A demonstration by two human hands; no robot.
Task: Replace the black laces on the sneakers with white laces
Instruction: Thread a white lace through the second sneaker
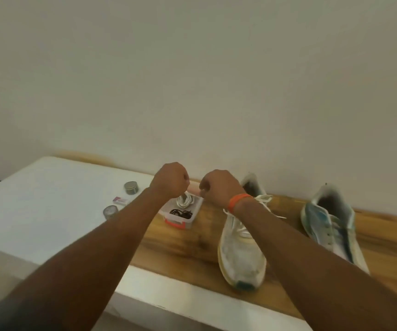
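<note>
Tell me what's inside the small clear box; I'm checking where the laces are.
The clear box holds a coil of black laces nearer the camera and a bundle of white laces behind. The hands above cover the far end.

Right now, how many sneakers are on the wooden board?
2. One sneaker lies near the middle of the wooden board, partly behind the right forearm, with white laces. The other sneaker lies farther right, near the wall. Nothing suggests a hidden third.

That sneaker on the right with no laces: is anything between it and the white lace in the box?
Yes. The other sneaker stands between the box and the unlaced sneaker, with the right hand and forearm crossing above it.
</note>
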